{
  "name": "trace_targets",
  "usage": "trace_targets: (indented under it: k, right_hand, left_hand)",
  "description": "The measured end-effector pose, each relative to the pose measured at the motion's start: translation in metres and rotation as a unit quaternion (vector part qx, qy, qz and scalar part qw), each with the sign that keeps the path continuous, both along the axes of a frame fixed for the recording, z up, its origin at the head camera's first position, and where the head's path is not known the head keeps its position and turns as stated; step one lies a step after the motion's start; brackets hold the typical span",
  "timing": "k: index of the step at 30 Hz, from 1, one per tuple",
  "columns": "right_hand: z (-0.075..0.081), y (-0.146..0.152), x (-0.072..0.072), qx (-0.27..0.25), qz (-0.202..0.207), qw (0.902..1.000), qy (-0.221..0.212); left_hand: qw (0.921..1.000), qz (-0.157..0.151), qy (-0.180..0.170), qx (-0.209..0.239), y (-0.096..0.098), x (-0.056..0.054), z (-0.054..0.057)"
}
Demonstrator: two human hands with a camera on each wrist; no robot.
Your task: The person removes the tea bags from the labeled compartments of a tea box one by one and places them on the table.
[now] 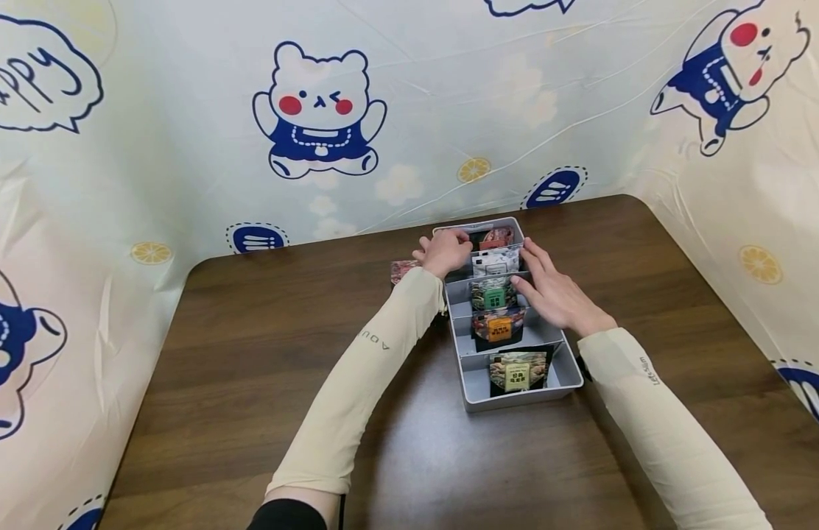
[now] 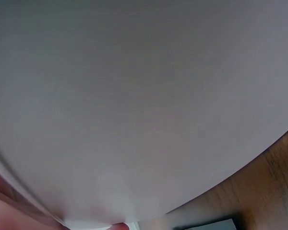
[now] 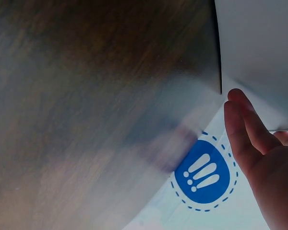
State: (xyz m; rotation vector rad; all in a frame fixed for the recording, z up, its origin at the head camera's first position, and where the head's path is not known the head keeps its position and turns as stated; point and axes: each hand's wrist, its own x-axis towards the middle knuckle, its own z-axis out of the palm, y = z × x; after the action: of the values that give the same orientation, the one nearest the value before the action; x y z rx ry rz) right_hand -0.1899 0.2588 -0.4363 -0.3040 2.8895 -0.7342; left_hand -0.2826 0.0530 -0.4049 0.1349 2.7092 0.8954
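A grey divided tray point(image 1: 454, 346) stands on the table with sachets upright in its compartments. My left hand point(image 1: 444, 254) bends over the tray's far left corner, its fingers beside the red and black sachet point(image 1: 498, 238) in the far compartment; whether they pinch it is hidden. My right hand point(image 1: 562, 294) lies along the tray's right wall, fingers straight, thumb reaching over the rim. Nearer stand a white sachet point(image 1: 496, 262), a green-labelled sachet point(image 1: 494, 296), an orange-labelled sachet point(image 1: 498, 328) and a yellow-labelled sachet point(image 1: 518, 373). The tray wall point(image 2: 144, 110) fills most of the left wrist view.
A reddish packet point(image 1: 401, 271) lies on the brown table point(image 1: 270, 375) left of the tray, partly behind my left hand. A printed cloth point(image 1: 423, 110) hangs behind the table and along both sides. The tray sits near the table's far edge.
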Motion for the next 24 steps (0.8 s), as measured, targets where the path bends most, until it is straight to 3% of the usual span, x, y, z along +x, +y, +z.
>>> trace_targets:
  k: [6, 17, 24]
  right_hand:
    - [0.0, -0.0004, 0.0002, 0.0, 0.0, 1.0, 0.002]
    - [-0.0001, 0.0004, 0.0, -0.003, 0.002, 1.0, 0.003]
    - [0.0, 0.0008, 0.0, -0.003, 0.003, 1.0, 0.007]
  left_hand:
    - [0.9997, -0.01, 0.021, -0.003, 0.0013, 0.0051, 0.0023]
    - [0.994, -0.002, 0.097, -0.049, 0.0034, 0.0047, -0.0021]
    - [0.9893, 0.001, 0.139, -0.044, 0.0065, 0.0079, -0.0024]
